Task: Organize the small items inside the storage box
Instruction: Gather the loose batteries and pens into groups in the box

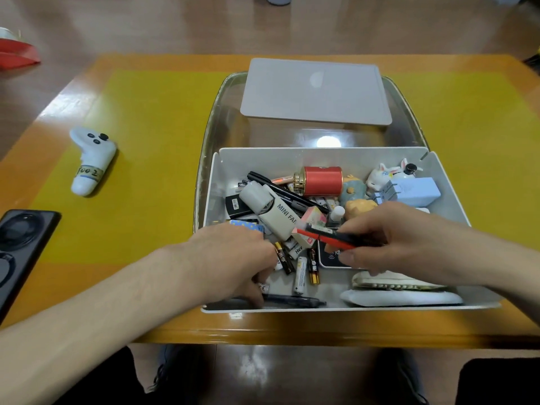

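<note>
Storage box (450, 171): white, open-topped, stands at the near middle of the bench (163, 325), its near wall close to the bench edge.
Box contents: a loose jumble; a red canister with a gold cap (320, 180) lies on its side at the back, a rabbit figurine (382, 175) and a pale blue charger (409, 192) sit in the back right corner.
Mini fan (270, 210): cream, marked "MINI FAN", lies diagonally left of centre on top of a black marker (280, 190).
Batteries (301, 274): several lie loose on the box floor between the two hands.
Black pen (295, 301): lies along the near wall.
White pouch (400, 296): fills the near right corner.
Right hand (400, 238): inside the box, fingers curled around a red and black pen (330, 238) held level above the contents.
Left hand (233, 255): reaches into the near left part of the box, fingers bent down among the batteries; whether they hold anything cannot be told.
Lid (317, 90): grey, rests on the far part of a clear tray (210, 127) just behind the box.
Yellow mat (152, 135): covers the bench under the tray.
White controller (90, 159): lies on the mat, well left of the box.
Black device (20, 244): at the left bench edge.
</note>
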A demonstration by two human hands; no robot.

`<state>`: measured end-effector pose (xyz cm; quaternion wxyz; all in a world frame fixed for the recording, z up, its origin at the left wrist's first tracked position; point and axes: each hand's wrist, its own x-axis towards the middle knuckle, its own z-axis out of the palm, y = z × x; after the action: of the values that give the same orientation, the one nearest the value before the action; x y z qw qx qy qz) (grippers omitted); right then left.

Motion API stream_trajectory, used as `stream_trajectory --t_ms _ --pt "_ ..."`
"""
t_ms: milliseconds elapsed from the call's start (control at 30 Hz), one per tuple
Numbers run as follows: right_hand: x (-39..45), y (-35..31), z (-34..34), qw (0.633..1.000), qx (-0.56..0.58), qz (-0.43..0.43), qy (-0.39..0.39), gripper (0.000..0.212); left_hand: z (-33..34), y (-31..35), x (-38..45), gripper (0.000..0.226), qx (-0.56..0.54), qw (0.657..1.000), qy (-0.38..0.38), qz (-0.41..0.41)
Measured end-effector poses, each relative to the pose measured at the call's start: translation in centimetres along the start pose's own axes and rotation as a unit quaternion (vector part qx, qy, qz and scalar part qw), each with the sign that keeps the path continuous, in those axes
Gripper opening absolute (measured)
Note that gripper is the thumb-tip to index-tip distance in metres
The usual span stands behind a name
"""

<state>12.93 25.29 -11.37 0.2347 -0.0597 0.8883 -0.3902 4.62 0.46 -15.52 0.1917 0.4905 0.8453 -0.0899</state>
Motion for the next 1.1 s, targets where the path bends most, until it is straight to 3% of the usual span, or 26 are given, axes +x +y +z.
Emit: stream_trajectory --t_ms 100,300,433,533,767,900,1100 --pt "0.0 -0.1 0.7 0.999 0.042 -0.013 -0.024 0.009 -1.0 -0.6 -0.2 0.030 -0.039 0.999 -0.016 0.017" --pt "1.1 -1.4 3.6 0.988 -0.103 -0.083 -0.084 0.019 -3.3 -2.9 -0.6 0.019 -0.059 0.997 0.048 0.001" --pt "2.3 -2.7 4.4 0.985 -0.087 -0.101 -0.107 0.034 -3.6 -3.2 -0.4 0.018 -0.072 0.995 0.062 0.018" --pt "2.7 -3.1 4.7 0.982 -0.086 -0.115 -0.126 0.032 -3.4 -2.8 -0.4 0.017 -0.054 0.996 0.065 0.030" --pt "2.5 -2.4 5.0 0.987 -0.068 -0.087 -0.113 0.032 -1.5 -2.3 0.1 0.021 0.021 0.992 0.099 0.068" --pt "1.9 -1.8 4.8 0.990 -0.032 -0.080 -0.115 0.029 -1.2 -2.2 -0.2 0.023 0.008 0.991 0.105 0.081" --pt "1.2 -1.0 2.4 0.996 0.000 -0.084 -0.022 0.018 -2.0 -2.3 -0.8 0.021 -0.033 0.988 0.123 0.082"
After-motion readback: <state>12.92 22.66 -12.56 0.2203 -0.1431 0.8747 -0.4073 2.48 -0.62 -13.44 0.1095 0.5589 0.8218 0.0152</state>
